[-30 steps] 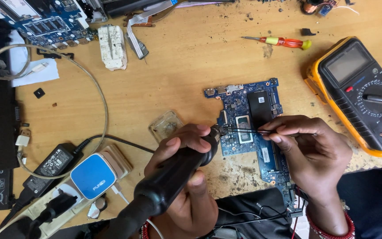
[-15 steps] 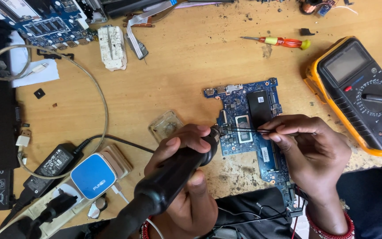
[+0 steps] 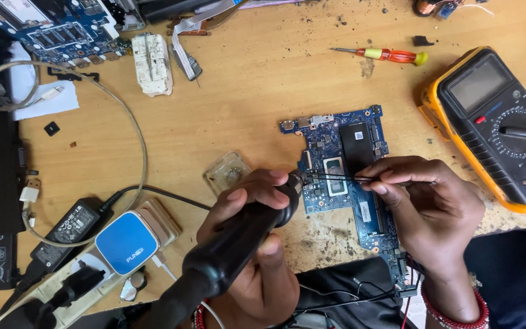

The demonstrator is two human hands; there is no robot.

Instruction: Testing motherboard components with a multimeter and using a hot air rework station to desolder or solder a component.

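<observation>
A blue circuit board [image 3: 342,152] lies on the wooden table, running down toward me. My left hand [image 3: 254,256] grips a thick black hot-air handle [image 3: 229,256], its nozzle tip touching the board's left edge. My right hand [image 3: 430,207] pinches thin black tweezers [image 3: 342,178], held flat across the board with their points meeting the nozzle tip near a grey chip [image 3: 335,176]. A red beaded bracelet sits on my right wrist.
A yellow multimeter [image 3: 494,122] stands at the right, a red and yellow screwdriver [image 3: 391,56] above the board. A small clear plastic dish [image 3: 226,172] lies left of the nozzle. A power strip with blue adapter [image 3: 126,240], black charger [image 3: 65,228] and another board [image 3: 50,30] fill the left.
</observation>
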